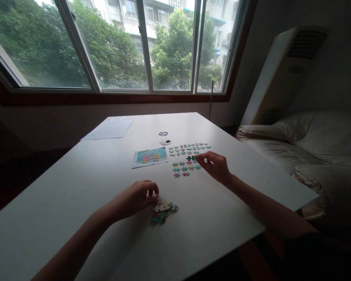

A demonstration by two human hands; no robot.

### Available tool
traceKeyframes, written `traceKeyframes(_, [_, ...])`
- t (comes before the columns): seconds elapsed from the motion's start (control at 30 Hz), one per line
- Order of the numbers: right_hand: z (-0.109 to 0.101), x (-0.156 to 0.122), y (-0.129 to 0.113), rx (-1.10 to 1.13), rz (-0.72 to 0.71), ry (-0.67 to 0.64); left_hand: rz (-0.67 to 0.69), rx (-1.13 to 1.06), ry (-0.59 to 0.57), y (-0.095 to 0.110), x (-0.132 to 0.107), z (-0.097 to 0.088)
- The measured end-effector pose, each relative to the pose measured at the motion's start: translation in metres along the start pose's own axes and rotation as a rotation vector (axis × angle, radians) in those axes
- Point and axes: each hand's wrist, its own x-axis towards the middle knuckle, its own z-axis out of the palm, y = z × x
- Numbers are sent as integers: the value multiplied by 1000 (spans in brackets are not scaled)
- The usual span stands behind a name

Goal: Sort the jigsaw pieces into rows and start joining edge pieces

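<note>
My left hand [139, 198] rests on the white table [76, 187] with its fingers curled, their tips touching a small joined cluster of jigsaw pieces [163, 211]. Farther out, my right hand [215, 164] pinches a dark green jigsaw piece [190, 158] between thumb and fingers. That piece sits among several loose jigsaw pieces [188, 148] laid out in rows. A colourful reference picture [150, 156] lies flat to the left of the rows.
Two small round objects [164, 138] sit beyond the pieces, and a sheet of paper [108, 129] lies at the far left of the table. A pale sofa [310, 144] stands to the right, a tall white unit [280, 70] behind it. Windows fill the far wall.
</note>
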Motion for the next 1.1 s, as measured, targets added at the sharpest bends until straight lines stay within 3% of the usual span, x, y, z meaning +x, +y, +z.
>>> traceKeyframes(0.27, [-4, 2, 2, -34, 5, -77, -13, 30, 7, -8, 2, -1])
traceKeyframes(0.5, [-6, 4, 23, -132, 43, -508, -51, 68, 26, -4, 0, -4])
traceKeyframes(0.63, [-5, 1, 30, -146, 16, -661, -31, 86, 9, -7, 1, -4])
traceKeyframes(1.1, [-7, 3, 33, -190, 165, -822, -90, 226, 65, -4, 0, -3])
